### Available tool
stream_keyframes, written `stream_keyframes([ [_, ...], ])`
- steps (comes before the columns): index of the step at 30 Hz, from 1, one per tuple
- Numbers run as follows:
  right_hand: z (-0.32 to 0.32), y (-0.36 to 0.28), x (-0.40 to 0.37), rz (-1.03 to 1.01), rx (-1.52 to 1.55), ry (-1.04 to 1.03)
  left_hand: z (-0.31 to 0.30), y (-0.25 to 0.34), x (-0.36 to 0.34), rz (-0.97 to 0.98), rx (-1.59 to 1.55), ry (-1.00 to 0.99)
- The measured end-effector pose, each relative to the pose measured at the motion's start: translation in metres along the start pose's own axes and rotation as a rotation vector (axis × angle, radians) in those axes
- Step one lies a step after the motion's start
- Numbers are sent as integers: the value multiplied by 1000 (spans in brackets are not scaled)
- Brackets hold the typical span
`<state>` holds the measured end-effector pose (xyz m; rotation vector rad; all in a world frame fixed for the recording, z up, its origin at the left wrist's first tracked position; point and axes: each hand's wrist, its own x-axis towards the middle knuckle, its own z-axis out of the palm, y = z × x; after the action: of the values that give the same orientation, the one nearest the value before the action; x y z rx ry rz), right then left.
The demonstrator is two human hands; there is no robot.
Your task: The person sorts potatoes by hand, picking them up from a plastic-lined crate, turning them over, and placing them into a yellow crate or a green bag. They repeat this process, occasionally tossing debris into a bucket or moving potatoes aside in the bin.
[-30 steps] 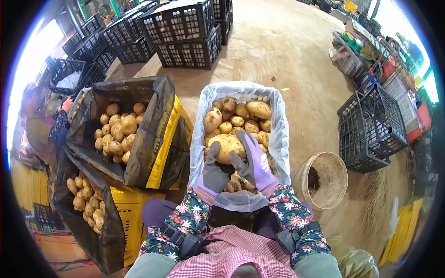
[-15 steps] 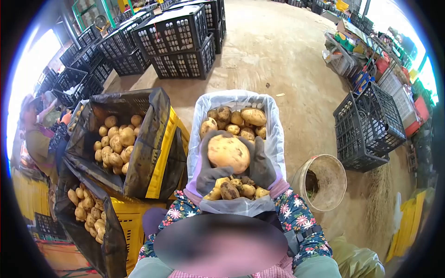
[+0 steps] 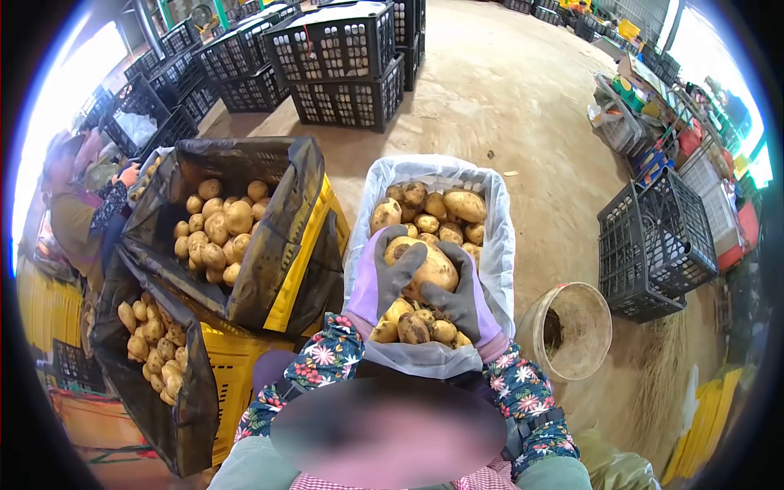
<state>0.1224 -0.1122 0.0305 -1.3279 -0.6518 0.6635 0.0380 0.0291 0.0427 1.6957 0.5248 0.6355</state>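
One large potato [image 3: 435, 271] with dark marks is held between both gloved hands, over a crate lined with white film [image 3: 500, 245]. My left hand [image 3: 395, 269], in a grey and purple glove, curls over the potato's left side. From the right and below, my right hand [image 3: 467, 298] wraps round it. Behind the hands lie several loose potatoes [image 3: 433, 206] in the crate, and smaller potatoes [image 3: 414, 328] lie at its near end. The potato's underside is hidden by the gloves.
To the left stand two yellow crates [image 3: 306, 261] lined with dark film, holding potatoes [image 3: 216, 233]. A round bucket [image 3: 572, 331] is on the right, beside black crates [image 3: 653, 241]. Stacked black crates [image 3: 343, 69] stand behind. A co-worker [image 3: 77, 212] sits at far left.
My hands have turned the large potato, and my left fingers now lie over its top instead of cradling it from below. The view has shifted slightly.
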Motion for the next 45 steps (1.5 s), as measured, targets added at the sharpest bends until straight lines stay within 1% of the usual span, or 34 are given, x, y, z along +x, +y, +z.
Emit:
stream_keyframes([
  [2, 0, -6, -3, -77, -170, -68, 3, -4, 2, -68, -47, -3],
  [3, -5, 2, -1, -103, -258, -51, 4, 0, 0, 51, 147, 24],
  [4, -7, 1, -1, -99, -256, -41, 6, -3, 2, 49, 147, 14],
  [6, -10, -6, -3, 71, -64, -104, 11, -7, 7, -156, -38, 19],
  [7, -11, 0, -4, 29, -52, -67, 13, -7, 8, -155, -37, -14],
  [8, -15, 0, -4, 33, -57, -60, 11, -14, 12, -157, -43, -21],
  [10, -23, 1, -3, 155, 237, 11, 5, -36, 21, 37, -50, -91],
  [11, -24, 6, -3, 135, 422, 56, 8, -41, 16, -14, -44, -74],
  [12, -27, 9, -1, 130, 416, 67, 14, -36, 17, -411, -710, -48],
  [14, -35, 15, 2, 324, 987, 47, 3, -102, 12, 100, 24, -70],
  [15, -47, 30, 6, 334, 1026, -51, 2, -105, 8, 105, 19, -86],
  [16, -49, 29, 7, 321, 1024, -37, 3, -107, 5, -91, -53, -97],
  [17, -48, 28, 9, 271, 1160, -71, 3, -110, 2, -286, -126, -108],
  [18, -47, 25, 12, 214, 1289, -109, 1, -122, -6, -276, -137, -126],
  [19, -48, 24, 17, 186, 1154, 52, -1, -142, -16, -103, -90, -165],
  [20, -56, 15, 18, 214, 1310, -107, -5, -157, -23, 75, -50, -208],
  [22, -68, 1, 16, 108, 1288, -80, -20, -133, -29, -279, -282, -320],
  [23, -71, -15, 8, 70, 1334, 2, -28, -148, -27, -124, -318, -349],
  [24, -75, -31, -6, 19, 1391, 92, -38, -148, -22, 20, -262, -455],
  [25, -88, -39, -28, -125, 1249, 90, -53, -174, -18, 193, 34, -393],
  [26, -99, -46, -55, -236, 1103, 97, -48, -122, -27, -29, -140, -405],
  [27, -103, -64, -88, -236, 1034, 301, -51, -129, -32, -136, -215, -335],
  [28, -114, -73, -125, -299, 935, 383, -50, -94, -35, -300, -187, -384],
  [30, -128, -96, -212, -349, 709, 566, -49, -100, -38, -394, -292, -349],
  [32, -133, -119, -296, -458, 568, 791, -42, -94, -40, -423, -258, -383],
  [33, -129, -133, -337, -474, 554, 823, -38, -96, -41, -416, -250, -392],
  [36, -114, -181, -450, -548, 295, 1220, -28, -93, -39, -417, -244, -426],
  [37, -126, -184, -495, -443, -237, 1413, -26, -86, -41, -388, -265, -464],
  [38, -137, -184, -531, -302, -779, 1545, -25, -77, -46, -385, -265, -474],
  [40, -118, -211, -553, -127, -432, 1780, -23, -57, -54, -334, -263, -477],
  [42, -159, -172, -624, 31, -547, 1881, -30, -51, -60, -309, -271, -470],
  [44, -164, -149, -640, 514, -1002, 2125, -41, -51, -63, -300, -273, -452],
  [45, -172, -133, -641, 631, -1114, 2201, -46, -48, -64, -295, -261, -431],
])
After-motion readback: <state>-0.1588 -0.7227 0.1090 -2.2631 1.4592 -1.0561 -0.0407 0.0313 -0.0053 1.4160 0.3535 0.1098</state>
